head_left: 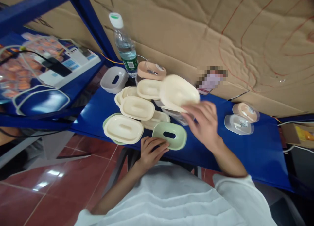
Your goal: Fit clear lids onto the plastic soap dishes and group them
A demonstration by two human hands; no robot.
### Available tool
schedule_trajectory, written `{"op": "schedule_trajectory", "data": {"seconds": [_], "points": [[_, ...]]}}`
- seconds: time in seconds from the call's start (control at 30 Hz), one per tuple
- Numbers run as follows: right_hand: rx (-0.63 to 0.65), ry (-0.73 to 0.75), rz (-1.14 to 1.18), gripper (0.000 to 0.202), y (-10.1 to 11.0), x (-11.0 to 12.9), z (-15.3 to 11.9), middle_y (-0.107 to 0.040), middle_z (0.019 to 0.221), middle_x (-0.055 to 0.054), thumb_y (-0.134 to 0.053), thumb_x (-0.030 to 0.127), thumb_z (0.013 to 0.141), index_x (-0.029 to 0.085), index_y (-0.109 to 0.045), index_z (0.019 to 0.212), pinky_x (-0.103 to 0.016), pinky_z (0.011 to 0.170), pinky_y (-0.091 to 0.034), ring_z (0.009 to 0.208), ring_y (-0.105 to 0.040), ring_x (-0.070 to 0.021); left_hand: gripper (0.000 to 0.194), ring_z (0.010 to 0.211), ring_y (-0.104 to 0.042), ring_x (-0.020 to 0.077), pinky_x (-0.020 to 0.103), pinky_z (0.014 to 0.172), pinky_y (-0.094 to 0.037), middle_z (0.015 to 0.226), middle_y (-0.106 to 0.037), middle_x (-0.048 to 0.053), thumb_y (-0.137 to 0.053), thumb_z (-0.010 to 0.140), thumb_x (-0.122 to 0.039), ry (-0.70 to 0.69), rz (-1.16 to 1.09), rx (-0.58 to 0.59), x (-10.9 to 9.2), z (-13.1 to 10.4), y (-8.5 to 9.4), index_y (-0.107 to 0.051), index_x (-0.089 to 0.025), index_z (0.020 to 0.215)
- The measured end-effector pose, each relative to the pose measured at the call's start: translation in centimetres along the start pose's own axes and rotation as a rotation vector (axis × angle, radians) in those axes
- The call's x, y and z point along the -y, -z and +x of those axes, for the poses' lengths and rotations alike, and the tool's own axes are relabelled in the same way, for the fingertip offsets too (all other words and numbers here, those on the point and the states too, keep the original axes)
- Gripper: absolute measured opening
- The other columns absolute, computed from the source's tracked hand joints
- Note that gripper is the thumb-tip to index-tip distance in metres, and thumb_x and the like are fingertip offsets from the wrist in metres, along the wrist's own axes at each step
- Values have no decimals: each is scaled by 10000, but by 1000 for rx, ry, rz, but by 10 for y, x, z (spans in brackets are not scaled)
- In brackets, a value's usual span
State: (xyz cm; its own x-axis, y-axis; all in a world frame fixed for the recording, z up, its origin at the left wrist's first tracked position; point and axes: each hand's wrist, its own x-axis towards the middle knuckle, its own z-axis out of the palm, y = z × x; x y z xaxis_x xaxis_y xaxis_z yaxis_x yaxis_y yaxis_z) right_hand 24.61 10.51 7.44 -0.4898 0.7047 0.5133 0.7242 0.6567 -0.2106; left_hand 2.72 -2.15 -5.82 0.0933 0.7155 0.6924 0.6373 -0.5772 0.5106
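My right hand (204,123) pinches the near edge of a cream plastic piece (180,90), rounded and rectangular, which it holds raised and slightly blurred above the others. The fingers of my left hand (152,151) grip the near left rim of a pale green dish (180,136) with an oval slot in its bottom. Left of the green dish, a cream lid-like piece (124,129) lies over another green piece (106,121). Several more cream pieces (137,107) overlap behind them on the blue table. Part of the pile is hidden behind the raised piece and my right hand.
A water bottle (126,51) stands at the back beside a white slotted dish (114,79) and a peach-coloured container (152,70). Two small packed containers (241,123) sit on the blue table (260,154) at right. A power strip (73,67) with cables lies at left.
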Motion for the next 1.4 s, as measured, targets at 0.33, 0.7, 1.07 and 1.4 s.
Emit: {"op": "schedule_trajectory", "data": {"seconds": [0.33,0.7,1.07,1.4], "points": [[-65,-314,-146,451,-12,33,-226,-795,1004,-38,-701,198,1012,383,-692,1424,-491,864,-515,889,-731,-284,198,952,-676,209,432,954,-468,942,-780,-2,-788,975,-251,-64,-33,-24,-18,21,0,-760,-327,1155],[-18,-290,179,432,-8,8,-219,-715,1410,-141,-603,323,1063,318,-610,1495,-586,1001,-630,1292,-711,-355,359,952,-697,157,392,1022,-415,944,-790,-48,-855,925,-227,-142,33,108,-44,17,-13,-748,-375,1234],[291,-124,204,411,-11,1,-189,-533,1667,-129,-651,286,1066,295,-636,1476,-602,1191,-541,1550,-515,-340,235,1097,-695,169,388,1133,-355,1064,-787,-3,-746,1012,-225,-234,81,367,-39,5,-23,-754,-310,1230],[225,-133,205,444,-19,-2,-203,-542,1656,-135,-700,265,1036,277,-651,1477,-539,1171,-604,1529,-544,-335,596,1231,-659,210,425,1231,-378,1249,-722,53,-684,980,-74,-308,129,543,-30,-8,-23,-622,-343,1507]]}}
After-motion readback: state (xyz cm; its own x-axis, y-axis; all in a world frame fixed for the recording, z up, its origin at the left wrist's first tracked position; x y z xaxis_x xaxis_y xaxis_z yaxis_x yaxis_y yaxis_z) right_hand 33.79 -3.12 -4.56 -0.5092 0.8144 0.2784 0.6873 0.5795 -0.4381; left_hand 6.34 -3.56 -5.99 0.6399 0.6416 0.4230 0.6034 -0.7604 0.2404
